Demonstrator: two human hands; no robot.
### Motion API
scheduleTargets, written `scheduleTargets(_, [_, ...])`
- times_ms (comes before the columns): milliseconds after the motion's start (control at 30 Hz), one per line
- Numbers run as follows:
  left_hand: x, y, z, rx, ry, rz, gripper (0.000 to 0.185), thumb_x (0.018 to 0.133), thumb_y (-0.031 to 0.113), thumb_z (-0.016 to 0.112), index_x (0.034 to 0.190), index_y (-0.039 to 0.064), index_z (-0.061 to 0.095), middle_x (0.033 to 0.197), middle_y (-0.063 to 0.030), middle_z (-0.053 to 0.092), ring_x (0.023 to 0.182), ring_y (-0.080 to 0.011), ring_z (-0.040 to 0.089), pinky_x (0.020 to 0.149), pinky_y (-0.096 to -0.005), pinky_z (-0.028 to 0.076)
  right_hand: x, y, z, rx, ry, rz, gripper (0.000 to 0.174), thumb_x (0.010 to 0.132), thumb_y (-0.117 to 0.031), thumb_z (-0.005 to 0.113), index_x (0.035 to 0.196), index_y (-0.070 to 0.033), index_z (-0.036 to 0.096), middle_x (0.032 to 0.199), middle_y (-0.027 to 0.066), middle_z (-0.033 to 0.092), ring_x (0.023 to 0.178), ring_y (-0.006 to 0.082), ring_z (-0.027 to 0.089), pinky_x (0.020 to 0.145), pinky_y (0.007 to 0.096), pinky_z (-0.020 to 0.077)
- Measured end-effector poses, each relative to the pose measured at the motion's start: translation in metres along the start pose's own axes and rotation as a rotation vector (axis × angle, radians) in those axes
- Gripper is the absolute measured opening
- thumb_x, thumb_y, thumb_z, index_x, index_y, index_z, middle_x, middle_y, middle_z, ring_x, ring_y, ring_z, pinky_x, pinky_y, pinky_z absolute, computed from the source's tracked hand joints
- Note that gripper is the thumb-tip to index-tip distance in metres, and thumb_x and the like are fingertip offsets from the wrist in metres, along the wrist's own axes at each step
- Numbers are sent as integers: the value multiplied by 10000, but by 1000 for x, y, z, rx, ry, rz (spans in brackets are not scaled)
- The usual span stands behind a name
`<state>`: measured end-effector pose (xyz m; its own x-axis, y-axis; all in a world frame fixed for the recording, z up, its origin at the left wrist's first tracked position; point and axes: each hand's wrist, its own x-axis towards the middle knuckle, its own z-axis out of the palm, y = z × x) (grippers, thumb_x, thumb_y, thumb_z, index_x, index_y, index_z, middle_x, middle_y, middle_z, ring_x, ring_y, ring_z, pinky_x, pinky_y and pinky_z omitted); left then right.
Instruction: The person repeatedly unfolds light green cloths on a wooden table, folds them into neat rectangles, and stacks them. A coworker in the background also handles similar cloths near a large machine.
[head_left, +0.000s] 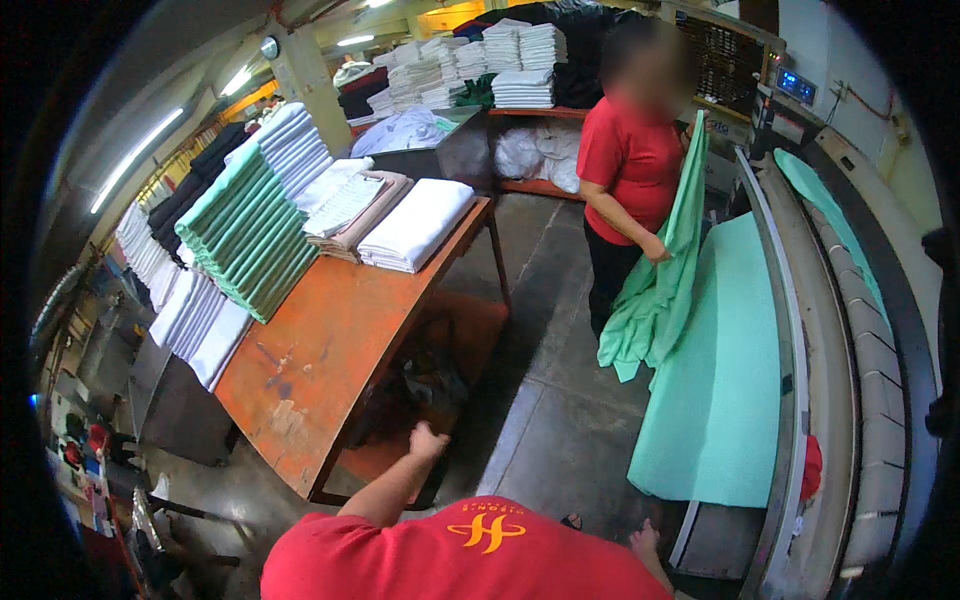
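My left hand (429, 442) is raised beside the long side of an orange wooden table (352, 330), apart from it, thumb away from loosely curled fingers and nothing visible in it. Low at my side is my right hand (644, 537), empty, near the lower end of a flatwork ironing machine (795, 360). A pale green sheet of cloth (720, 360) hangs down the machine's front. Across from me a person in a red shirt (626, 161) holds up a bunched green cloth (664, 300) with both hands.
A tall stack of folded green cloths (244, 236) and folded white cloths (416, 225) stand on the table. White linen piles (523, 52) fill a shelf at the back. Grey concrete floor (544, 330) runs between table and machine. A control panel (796, 86) glows upper right.
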<state>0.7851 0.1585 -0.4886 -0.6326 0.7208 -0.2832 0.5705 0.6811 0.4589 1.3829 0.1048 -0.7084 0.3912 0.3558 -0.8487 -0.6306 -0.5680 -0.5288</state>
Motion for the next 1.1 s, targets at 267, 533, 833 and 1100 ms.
scheduleTargets(267, [-87, 192, 65, 159, -683, 803, 607, 890, 381, 591, 1354, 37, 406, 1332, -223, 469, 1234, -360, 463, 1044, -407, 373, 73, -78, 42, 421, -4, 34, 861, 843, -436, 674, 1483, -145, 177, 1449, 119, 293, 1310, 294, 339, 1079, 420, 279])
scheduleTargets(533, [-115, 271, 88, 69, -850, 743, 569, 939, 409, 530, 1364, 51, 409, 1333, -201, 485, 1230, -330, 477, 1030, -405, 385, 112, -125, 44, 417, -18, -76, 726, 870, -399, 644, 1437, -109, 296, 1437, 118, 370, 1338, 258, 331, 1093, 428, 240])
scheduleTargets(833, [-144, 274, 141, 50, -1064, 809, 733, 864, 293, 662, 1432, 39, 275, 1355, -236, 449, 1243, -358, 458, 1036, -398, 383, -13, -124, 126, 159, -490, -384, 515, 965, -280, 537, 1374, -7, 383, 1342, 114, 479, 1220, 265, 474, 1064, 423, 347])
scheduleTargets(1100, [-157, 335, 227, -334, -407, 1112, 696, 790, 170, 637, 1411, 142, 325, 1192, -256, 549, 1103, -397, 551, 939, -437, 439, -288, -247, 124, 489, -1108, -382, 456, 979, -235, 500, 1381, -64, 370, 1351, 81, 491, 1195, 256, 510, 1016, 459, 393])
